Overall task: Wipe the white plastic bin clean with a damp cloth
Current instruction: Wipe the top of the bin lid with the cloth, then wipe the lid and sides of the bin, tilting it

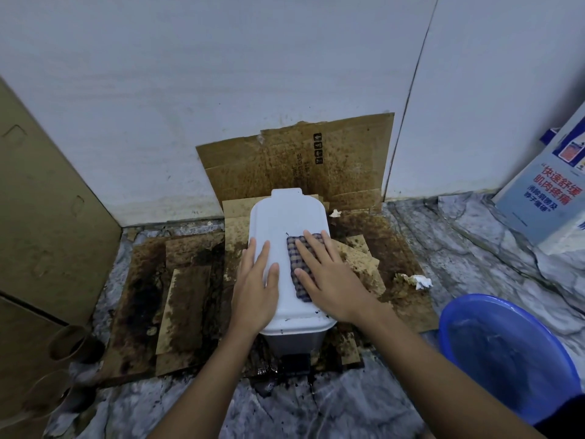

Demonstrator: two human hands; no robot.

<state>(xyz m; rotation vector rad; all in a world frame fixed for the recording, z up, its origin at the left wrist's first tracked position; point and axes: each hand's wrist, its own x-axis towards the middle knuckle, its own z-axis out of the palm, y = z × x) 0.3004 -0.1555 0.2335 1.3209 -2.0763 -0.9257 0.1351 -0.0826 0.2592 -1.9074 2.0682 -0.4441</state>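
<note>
A white plastic bin with a closed flat lid stands on stained cardboard in the middle of the floor. A folded blue-and-beige checked cloth lies on the right half of the lid. My right hand presses flat on the cloth with straight fingers. On the lid's left edge rests my left hand, flat with fingers spread, steadying the bin. A dark pedal shows at the bin's foot.
Stained cardboard sheets cover the floor and lean on the white wall. A blue basin with water sits at the right. Crumpled tissue lies right of the bin. A big carton stands left, a printed box far right.
</note>
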